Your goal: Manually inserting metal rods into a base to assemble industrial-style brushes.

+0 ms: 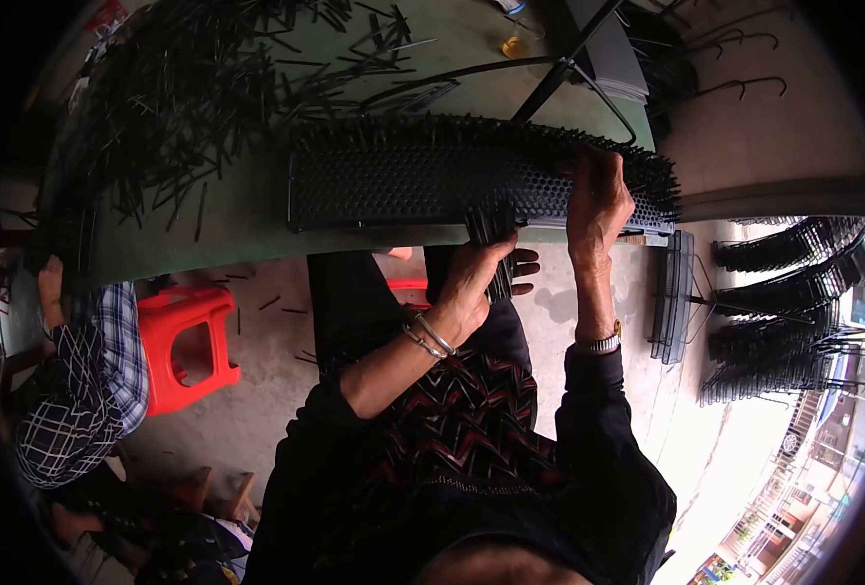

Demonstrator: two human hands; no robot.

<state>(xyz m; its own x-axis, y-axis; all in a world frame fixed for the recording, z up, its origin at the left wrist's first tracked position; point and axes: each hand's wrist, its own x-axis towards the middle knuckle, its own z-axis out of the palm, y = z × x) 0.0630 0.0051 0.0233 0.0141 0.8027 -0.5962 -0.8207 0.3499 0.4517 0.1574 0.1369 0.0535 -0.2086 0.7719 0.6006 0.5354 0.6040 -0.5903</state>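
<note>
A long black perforated panel (384, 187) lies along the near edge of the table, with rows of round holes and a dense fringe of short black strips (432, 127) standing along its far side. My left hand (470, 283) is closed around a bundle of thin black strips (491, 226), just below the panel's near edge. Toward the panel's right end, my right hand (600, 205) presses its bent, closed fingers down at the holes. The fingertips are turned away, so whatever they pinch is hidden.
Loose black strips (189, 97) are heaped across the green table (247, 234) at the far left. A black metal stand (550, 83) rises behind the panel, near a cup of amber liquid (515, 47). A person's checked sleeve (72, 390) and a red stool (194, 351) are at left; black racks (784, 302) stand right.
</note>
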